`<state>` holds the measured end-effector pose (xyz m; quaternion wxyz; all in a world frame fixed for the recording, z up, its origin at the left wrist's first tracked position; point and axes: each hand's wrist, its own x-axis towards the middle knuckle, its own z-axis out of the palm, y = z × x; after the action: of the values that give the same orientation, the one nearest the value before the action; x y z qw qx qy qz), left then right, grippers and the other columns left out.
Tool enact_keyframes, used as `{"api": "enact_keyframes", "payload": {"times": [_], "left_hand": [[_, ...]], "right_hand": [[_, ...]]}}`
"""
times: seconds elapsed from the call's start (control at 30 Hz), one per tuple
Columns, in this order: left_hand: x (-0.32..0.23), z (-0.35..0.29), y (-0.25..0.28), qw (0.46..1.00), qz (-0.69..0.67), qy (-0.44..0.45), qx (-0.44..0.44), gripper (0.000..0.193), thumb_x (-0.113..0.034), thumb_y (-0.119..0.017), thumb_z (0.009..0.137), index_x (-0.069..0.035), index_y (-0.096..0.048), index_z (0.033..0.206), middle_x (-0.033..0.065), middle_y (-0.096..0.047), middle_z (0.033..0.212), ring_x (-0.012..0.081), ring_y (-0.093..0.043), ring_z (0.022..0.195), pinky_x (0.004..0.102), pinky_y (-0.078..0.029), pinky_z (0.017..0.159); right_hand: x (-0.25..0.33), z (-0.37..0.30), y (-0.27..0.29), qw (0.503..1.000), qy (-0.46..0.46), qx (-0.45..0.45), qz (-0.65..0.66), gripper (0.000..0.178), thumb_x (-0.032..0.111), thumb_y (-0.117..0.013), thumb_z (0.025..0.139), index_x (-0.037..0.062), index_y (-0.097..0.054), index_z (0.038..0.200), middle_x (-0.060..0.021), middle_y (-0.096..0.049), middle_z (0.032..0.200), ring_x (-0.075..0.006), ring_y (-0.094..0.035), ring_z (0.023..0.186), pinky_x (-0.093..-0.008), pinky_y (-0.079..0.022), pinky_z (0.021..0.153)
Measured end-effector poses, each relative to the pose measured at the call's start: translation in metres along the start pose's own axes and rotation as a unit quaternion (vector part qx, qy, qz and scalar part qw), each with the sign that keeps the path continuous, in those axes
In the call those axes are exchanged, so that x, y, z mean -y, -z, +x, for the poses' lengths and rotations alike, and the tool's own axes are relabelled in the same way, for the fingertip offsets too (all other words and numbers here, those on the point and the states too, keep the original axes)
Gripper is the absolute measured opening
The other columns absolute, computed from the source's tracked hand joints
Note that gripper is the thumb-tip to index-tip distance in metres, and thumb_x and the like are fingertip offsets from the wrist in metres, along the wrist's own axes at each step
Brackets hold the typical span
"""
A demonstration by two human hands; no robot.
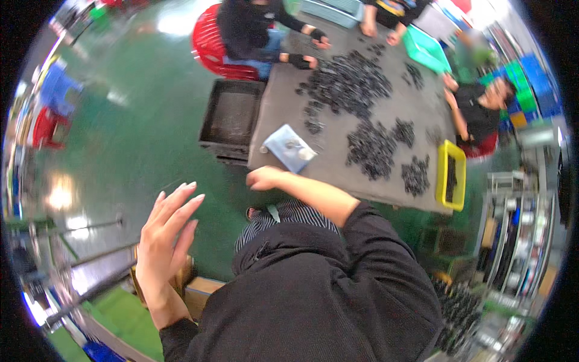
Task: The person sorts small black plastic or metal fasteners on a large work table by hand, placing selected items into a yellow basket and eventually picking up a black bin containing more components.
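My left hand (172,235) is raised at the left, its fingers stretched out and apart with nothing in them. My right hand (265,178) is in front of my body by the near left corner of the grey table (329,172). Its fingers are curled closed, and whatever they may hold is hidden. Just beyond it, a light blue packet or sheet (289,149) lies on the tabletop with small pale items on it. Heaps of small black parts (350,81) spread over the table, with another pile (371,151) nearer to me.
Black crates (232,114) stand against the table's left side. A yellow bin (450,176) is at the right edge, a turquoise basket (426,49) at the far right. Several people sit around the table, one on a red chair (205,42). Shelving (515,241) lines the right.
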<state>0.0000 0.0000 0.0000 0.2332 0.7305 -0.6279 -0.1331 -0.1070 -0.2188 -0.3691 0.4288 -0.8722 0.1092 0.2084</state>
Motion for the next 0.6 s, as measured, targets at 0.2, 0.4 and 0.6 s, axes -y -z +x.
{"api": "enact_keyframes", "payload": {"times": [0.2,0.4,0.6], "left_hand": [[-0.021,0.135,-0.106,0.965,-0.101,-0.137,0.201,0.034,-0.009,-0.057,0.084,-0.01,-0.057,0.119,0.0122,-0.054,0.126,0.0311,-0.052,0.115,0.0429,-0.04,0.099],[-0.054,0.259,-0.279,0.914,-0.148,-0.211,0.314,0.034,-0.01,-0.055,0.084,-0.007,-0.056,0.118,0.0144,-0.056,0.121,0.0324,-0.053,0.113,0.0394,-0.041,0.097],[-0.031,0.341,-0.473,0.942,-0.091,-0.156,0.283,0.043,-0.01,-0.057,0.082,-0.01,-0.051,0.124,0.0162,-0.045,0.134,0.034,-0.041,0.125,0.0413,-0.035,0.103]], "right_hand": [[-0.158,-0.339,0.04,0.803,-0.231,-0.418,0.357,0.033,0.02,-0.063,0.081,0.0054,-0.06,0.111,-0.0046,-0.065,0.094,-0.0124,-0.061,0.079,-0.0275,-0.049,0.068],[-0.261,-0.482,-0.014,0.662,-0.338,-0.495,0.451,0.03,0.016,-0.064,0.083,0.0067,-0.058,0.111,-0.0022,-0.063,0.092,-0.0122,-0.061,0.075,-0.0264,-0.05,0.065],[-0.322,-0.407,0.052,0.757,-0.272,-0.457,0.38,0.02,0.004,-0.058,0.082,0.0028,-0.063,0.101,-0.006,-0.067,0.087,-0.0127,-0.063,0.072,-0.0272,-0.05,0.067]]}}
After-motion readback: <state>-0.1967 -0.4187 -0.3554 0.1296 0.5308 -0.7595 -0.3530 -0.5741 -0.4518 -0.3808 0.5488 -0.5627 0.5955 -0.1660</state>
